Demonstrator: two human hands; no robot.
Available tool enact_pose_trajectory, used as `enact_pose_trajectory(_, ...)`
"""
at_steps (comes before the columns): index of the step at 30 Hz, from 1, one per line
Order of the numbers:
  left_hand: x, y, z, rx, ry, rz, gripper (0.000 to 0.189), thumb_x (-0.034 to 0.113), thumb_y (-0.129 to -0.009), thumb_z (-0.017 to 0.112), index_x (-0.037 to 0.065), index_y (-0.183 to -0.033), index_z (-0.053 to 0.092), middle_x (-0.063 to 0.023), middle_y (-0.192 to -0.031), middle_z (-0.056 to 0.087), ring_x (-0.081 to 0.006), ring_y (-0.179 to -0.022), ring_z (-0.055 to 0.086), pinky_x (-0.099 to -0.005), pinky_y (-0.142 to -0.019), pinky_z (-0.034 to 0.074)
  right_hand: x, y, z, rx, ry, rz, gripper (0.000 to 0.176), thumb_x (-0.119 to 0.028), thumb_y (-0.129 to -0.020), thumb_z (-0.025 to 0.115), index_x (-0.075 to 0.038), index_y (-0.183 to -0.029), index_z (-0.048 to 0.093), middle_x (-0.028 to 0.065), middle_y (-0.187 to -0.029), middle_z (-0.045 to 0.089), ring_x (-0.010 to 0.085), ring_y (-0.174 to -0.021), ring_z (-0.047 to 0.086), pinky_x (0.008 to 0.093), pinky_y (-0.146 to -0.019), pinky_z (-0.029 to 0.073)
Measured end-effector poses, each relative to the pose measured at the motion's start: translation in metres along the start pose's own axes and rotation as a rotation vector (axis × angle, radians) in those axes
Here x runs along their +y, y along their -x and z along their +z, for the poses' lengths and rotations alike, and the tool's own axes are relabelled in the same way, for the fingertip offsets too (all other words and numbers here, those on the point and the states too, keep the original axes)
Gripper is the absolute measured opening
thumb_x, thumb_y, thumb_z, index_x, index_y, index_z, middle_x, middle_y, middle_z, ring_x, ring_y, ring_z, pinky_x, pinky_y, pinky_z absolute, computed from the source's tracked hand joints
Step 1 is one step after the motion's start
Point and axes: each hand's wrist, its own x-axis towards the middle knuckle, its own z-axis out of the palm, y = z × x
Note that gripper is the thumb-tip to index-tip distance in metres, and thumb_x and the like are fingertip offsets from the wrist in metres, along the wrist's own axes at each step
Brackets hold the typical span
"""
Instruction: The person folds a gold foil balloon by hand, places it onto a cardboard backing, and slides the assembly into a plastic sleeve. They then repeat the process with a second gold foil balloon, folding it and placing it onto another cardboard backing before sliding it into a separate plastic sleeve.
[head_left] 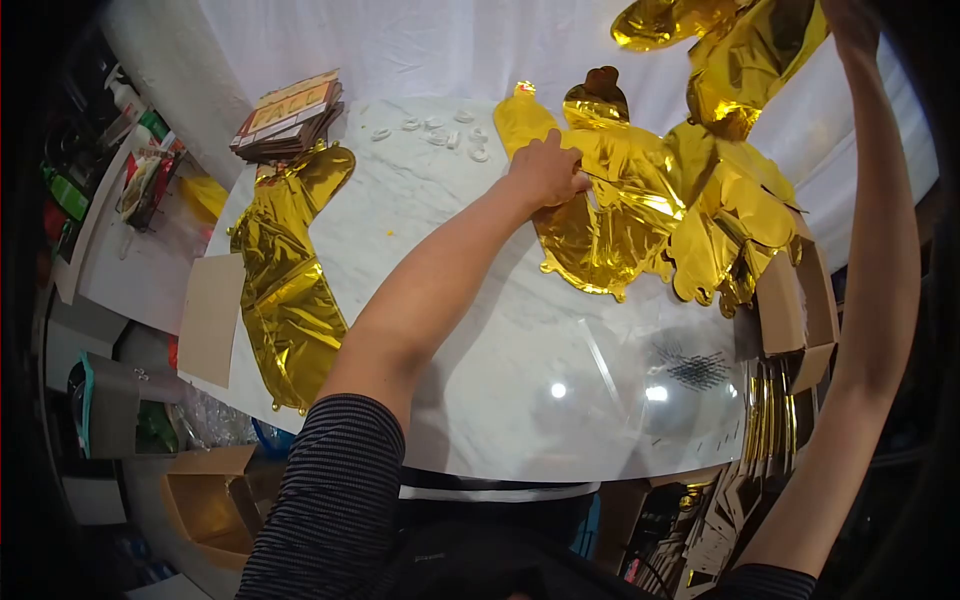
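My left hand (pixel 545 172) has its fingers curled onto a pile of flat gold foil balloons (pixel 610 240) at the right of the table, gripping the foil. Up at the top right corner, my right hand (pixel 852 28) is raised, with its fingers partly lost in the dark edge. A crinkled gold foil balloon (pixel 755 65) hangs from it, its lower end meeting the pile. Apart from these, another long gold foil balloon (pixel 285 290) lies flat along the table's left side.
A stack of printed cards (pixel 290 112) stands at the back left, beside several small clear curled pieces (pixel 435 130). Thin dark strips (pixel 695 368) and a clear plastic sheet (pixel 600 365) lie at the front right. Cardboard boxes (pixel 790 310) flank the table (pixel 450 290).
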Motion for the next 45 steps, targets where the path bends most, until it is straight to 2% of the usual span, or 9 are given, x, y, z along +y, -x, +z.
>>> enact_pose_trajectory(7, 0.007, -0.010, -0.005, -0.012, 0.190, -0.102, 0.069, 0.063, -0.098, 0.066, 0.004, -0.133, 0.068, -0.0234, -0.142, 0.056, -0.0423, -0.121, 0.063, -0.0515, -0.100, 0.055, -0.111, 0.039, -0.009, -0.411, 0.272, -0.108, 0.016, -0.007, -0.101, 0.066, 0.000, -0.092, 0.077, 0.0132, -0.076, 0.075, 0.0192, -0.058, 0.068, 0.0324, -0.052, 0.056)
enact_pose_trajectory(9, 0.019, 0.006, -0.037, -0.161, 1.335, -0.355, 0.090, 0.072, -0.102, 0.054, -0.007, -0.145, 0.056, -0.0294, -0.152, 0.050, -0.0422, -0.130, 0.061, -0.0519, -0.102, 0.056, -0.151, 0.085, -0.010, -0.509, 0.294, -0.097, 0.020, -0.011, -0.104, 0.064, 0.000, -0.097, 0.080, 0.0104, -0.074, 0.075, 0.0176, -0.060, 0.070, 0.0300, -0.053, 0.058)
enact_pose_trajectory(15, -0.009, 0.084, -0.074, -0.177, 2.232, -0.107, 0.111, 0.083, -0.100, 0.037, -0.012, -0.157, 0.035, -0.0298, -0.148, 0.057, -0.0392, -0.134, 0.061, -0.0498, -0.107, 0.056, -0.218, 0.265, -0.030, -0.753, 0.110, -0.262, 0.006, -0.011, -0.095, 0.069, -0.011, -0.101, 0.067, 0.0103, -0.077, 0.068, 0.0291, -0.066, 0.072, 0.0410, -0.055, 0.053)
enact_pose_trajectory(21, -0.031, 0.150, -0.075, -0.199, 1.532, -0.378, 0.094, 0.063, -0.098, 0.070, -0.011, -0.149, 0.045, -0.0201, -0.130, 0.069, -0.0276, -0.116, 0.071, -0.0391, -0.094, 0.061, -0.278, 0.369, -0.059, -0.915, -0.165, -0.093, 0.005, -0.011, -0.094, 0.065, -0.009, -0.096, 0.060, 0.0068, -0.074, 0.061, 0.0245, -0.065, 0.068, 0.0390, -0.056, 0.052)
enact_pose_trajectory(23, -0.027, 0.167, -0.070, -0.105, 1.357, -0.468, 0.056, 0.052, -0.101, 0.072, 0.002, -0.126, 0.067, -0.0091, -0.113, 0.075, -0.0143, -0.091, 0.073, -0.0316, -0.076, 0.063, -0.288, 0.391, -0.065, -0.931, -0.209, -0.099, 0.007, -0.012, -0.095, 0.063, -0.009, -0.092, 0.057, 0.0058, -0.076, 0.061, 0.0228, -0.069, 0.069, 0.0358, -0.059, 0.054)
enact_pose_trajectory(28, -0.021, 0.191, -0.081, -0.124, 1.430, -0.656, 0.109, 0.082, -0.091, 0.060, -0.005, -0.152, 0.037, -0.0105, -0.105, 0.074, -0.0123, -0.080, 0.069, -0.0305, -0.069, 0.062, -0.305, 0.409, -0.087, -1.142, -0.200, -0.181, 0.034, -0.012, -0.092, 0.064, 0.000, -0.123, 0.068, 0.0144, -0.117, 0.077, 0.0306, -0.112, 0.076, 0.0379, -0.091, 0.062)
enact_pose_trajectory(35, -0.007, 0.183, -0.082, -0.361, 1.406, -0.439, 0.079, 0.057, -0.097, 0.075, -0.005, -0.142, 0.057, -0.0119, -0.107, 0.076, -0.0124, -0.086, 0.071, -0.0296, -0.078, 0.061, -0.309, 0.424, -0.095, -1.203, -0.242, -0.187, 0.041, -0.013, -0.091, 0.063, 0.000, -0.130, 0.066, 0.0151, -0.139, 0.068, 0.0318, -0.129, 0.067, 0.0414, -0.104, 0.057)
enact_pose_trajectory(38, -0.004, 0.179, -0.073, 0.036, 1.154, -0.293, 0.051, 0.000, -0.089, 0.077, -0.006, -0.139, 0.064, -0.0145, -0.122, 0.078, -0.0151, -0.100, 0.074, -0.0294, -0.088, 0.060, -0.311, 0.430, -0.100, -1.163, -0.242, -0.187, 0.043, -0.013, -0.091, 0.063, 0.000, -0.132, 0.065, 0.0153, -0.142, 0.066, 0.0332, -0.131, 0.065, 0.0418, -0.105, 0.057)
enact_pose_trajectory(45, -0.023, 0.219, -0.074, 0.666, 0.319, 0.225, 0.051, -0.010, -0.084, 0.068, 0.005, -0.132, 0.071, -0.0169, -0.137, 0.072, -0.0311, -0.122, 0.072, -0.0347, -0.097, 0.060, -0.320, 0.431, -0.112, -1.139, -0.156, -0.211, 0.049, -0.012, -0.090, 0.064, 0.001, -0.137, 0.063, 0.0155, -0.144, 0.064, 0.0370, -0.133, 0.063, 0.0446, -0.109, 0.054)
